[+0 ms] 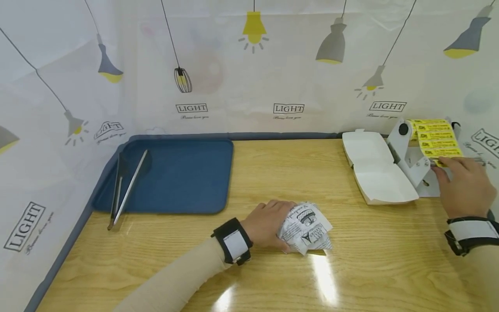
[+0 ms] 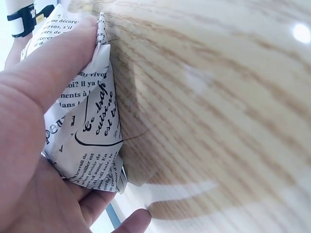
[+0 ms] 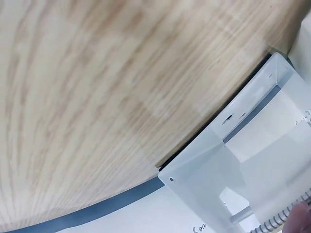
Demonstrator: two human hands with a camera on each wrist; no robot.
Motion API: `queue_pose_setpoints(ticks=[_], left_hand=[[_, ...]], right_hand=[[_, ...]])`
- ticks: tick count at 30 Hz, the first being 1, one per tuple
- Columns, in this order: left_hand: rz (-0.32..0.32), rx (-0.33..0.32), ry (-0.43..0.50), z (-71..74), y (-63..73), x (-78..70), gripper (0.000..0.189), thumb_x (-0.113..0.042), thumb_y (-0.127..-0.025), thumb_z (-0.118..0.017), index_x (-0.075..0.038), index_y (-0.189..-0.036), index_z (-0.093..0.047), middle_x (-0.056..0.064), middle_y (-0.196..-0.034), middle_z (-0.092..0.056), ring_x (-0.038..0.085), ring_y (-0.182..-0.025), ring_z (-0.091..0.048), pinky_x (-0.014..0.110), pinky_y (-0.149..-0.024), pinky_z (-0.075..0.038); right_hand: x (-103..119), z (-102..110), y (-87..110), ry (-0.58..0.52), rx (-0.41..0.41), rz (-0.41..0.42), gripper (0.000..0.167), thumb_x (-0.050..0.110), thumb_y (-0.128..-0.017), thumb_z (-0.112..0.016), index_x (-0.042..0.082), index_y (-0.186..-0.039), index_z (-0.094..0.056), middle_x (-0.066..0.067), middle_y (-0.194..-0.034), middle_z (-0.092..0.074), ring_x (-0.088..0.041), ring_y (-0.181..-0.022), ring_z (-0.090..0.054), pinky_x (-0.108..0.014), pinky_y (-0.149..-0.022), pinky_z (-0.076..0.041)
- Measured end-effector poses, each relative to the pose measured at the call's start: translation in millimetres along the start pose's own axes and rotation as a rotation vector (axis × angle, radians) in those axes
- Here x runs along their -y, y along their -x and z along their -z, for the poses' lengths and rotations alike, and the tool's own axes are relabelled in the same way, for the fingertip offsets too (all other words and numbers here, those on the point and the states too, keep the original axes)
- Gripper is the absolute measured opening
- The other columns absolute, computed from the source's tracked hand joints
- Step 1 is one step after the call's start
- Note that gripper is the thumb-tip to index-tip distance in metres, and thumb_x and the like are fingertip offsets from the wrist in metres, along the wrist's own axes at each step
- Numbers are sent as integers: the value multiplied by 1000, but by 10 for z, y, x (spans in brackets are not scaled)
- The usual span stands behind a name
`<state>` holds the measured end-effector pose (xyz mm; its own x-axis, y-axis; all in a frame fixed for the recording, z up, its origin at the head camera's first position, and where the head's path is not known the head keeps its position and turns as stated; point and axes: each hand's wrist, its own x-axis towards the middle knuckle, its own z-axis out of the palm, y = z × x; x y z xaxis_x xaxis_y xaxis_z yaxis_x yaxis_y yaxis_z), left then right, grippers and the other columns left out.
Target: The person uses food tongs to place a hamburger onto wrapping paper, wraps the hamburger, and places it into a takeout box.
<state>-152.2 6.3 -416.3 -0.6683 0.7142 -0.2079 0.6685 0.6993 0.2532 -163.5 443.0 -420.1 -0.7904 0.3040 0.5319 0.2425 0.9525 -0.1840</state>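
Note:
My left hand (image 1: 269,225) grips a small bundle wrapped in printed newspaper-style paper (image 1: 306,227) on the wooden table. In the left wrist view, the thumb lies across the paper wrapper (image 2: 92,126) and fingers curl beneath it; what is inside is hidden. At the far right, my right hand (image 1: 465,186) pinches the lower end of a strip of yellow labels (image 1: 438,138) between thumb and fingers. The strip hangs from a white label dispenser (image 1: 415,171). Only a blurred fingertip (image 3: 297,218) shows in the right wrist view, beside the dispenser's toothed coil.
A white takeaway box (image 1: 383,175) lies open against the dispenser's left side. On the left sits a blue tray (image 1: 191,177), with metal tongs (image 1: 130,186) lying over its left part and front edge. Printed sheeting (image 1: 241,73) walls the table's back and sides.

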Motion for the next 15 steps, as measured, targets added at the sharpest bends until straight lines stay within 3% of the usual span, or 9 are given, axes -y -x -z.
queue_pose_setpoints(ticks=[4, 7, 9, 12, 15], left_hand=[[2, 3, 0, 2, 1, 1, 113, -54, -75, -87, -10, -159, -27, 6, -160, -39, 24, -146, -36, 44, -115, -36], [4, 5, 2, 0, 0, 0, 113, -54, -74, -87, -9, -159, -26, 6, -160, -39, 24, -146, -36, 44, -115, -36], [4, 4, 3, -1, -2, -3, 114, -54, -74, -87, -9, -159, -26, 7, -160, -39, 25, -146, -36, 45, -115, -36], [2, 3, 0, -5, -2, -3, 114, -54, -74, -87, -9, -159, -26, 7, -160, -39, 25, -145, -36, 45, -115, -37], [-7, -10, 3, -37, -12, 16, 113, -53, -73, -88, -9, -158, -27, 7, -159, -40, 25, -145, -38, 45, -114, -38]], right_hand=[[-20, 31, 4, -30, 17, 11, 34, 16, -107, -54, -7, -130, -61, -33, -129, -58, -50, -123, -50, -62, -106, -41], [-33, 44, -5, -47, 16, 28, 36, 18, -109, -47, -10, -127, -62, -34, -127, -59, -52, -119, -51, -62, -105, -41], [-36, 54, -22, -68, 34, -6, 41, 21, -111, -43, -11, -128, -62, -35, -124, -60, -53, -113, -54, -64, -96, -45], [-16, 84, -35, -134, 69, -156, 48, 28, -112, -37, -8, -135, -57, -35, -125, -60, -51, -111, -55, -58, -81, -48], [37, 144, -70, -291, 53, -436, 52, 39, -111, -36, 5, -142, -58, -6, -100, -70, -18, -84, -64, -29, -65, -49]])
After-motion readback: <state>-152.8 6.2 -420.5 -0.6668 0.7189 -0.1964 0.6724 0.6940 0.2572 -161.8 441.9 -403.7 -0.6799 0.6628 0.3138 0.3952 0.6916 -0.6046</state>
